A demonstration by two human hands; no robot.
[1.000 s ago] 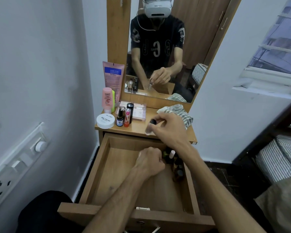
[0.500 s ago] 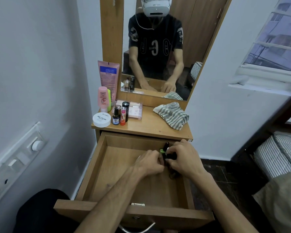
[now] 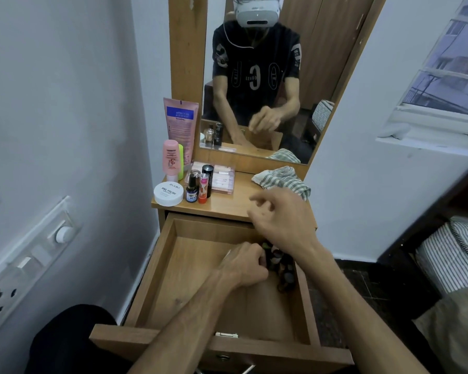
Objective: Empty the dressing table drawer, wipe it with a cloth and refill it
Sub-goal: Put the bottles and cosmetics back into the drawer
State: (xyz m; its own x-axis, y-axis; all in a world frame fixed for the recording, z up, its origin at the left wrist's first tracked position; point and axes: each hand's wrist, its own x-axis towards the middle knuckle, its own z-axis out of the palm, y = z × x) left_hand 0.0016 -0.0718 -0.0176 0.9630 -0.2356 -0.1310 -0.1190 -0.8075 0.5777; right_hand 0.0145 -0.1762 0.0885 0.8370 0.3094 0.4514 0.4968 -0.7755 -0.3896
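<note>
- The drawer [image 3: 173, 279] is pulled out and mostly bare; a small cluster of bottles [image 3: 281, 265] sits against its right wall, toward the back.
- The left hand [image 3: 245, 265] rests on the drawer floor, curled beside the bottles and touching them. Whether it grips one I cannot tell, since the fingers hide the contact.
- The right hand [image 3: 281, 220] hovers above the back right corner, blurred, fingers loosely bent with thumb and forefinger near each other. No item shows in it, though the blur leaves that unsure.
- The top [image 3: 227, 206] carries a tube, a pink bottle, a jar [image 3: 168, 193], small bottles and a flat box on its left; the striped cloth [image 3: 281, 179] lies on its right.
- This looks like refilling, though that is a judgement: it could equally be the last of the emptying.
- To do it well, steady the standing bottles with the left hand while the right fetches one item at a time.
- Set each upright and snug to the wall, so nothing tips when the drawer shuts.
- Keep the sleeve and wrist clear of the cluster.
</note>
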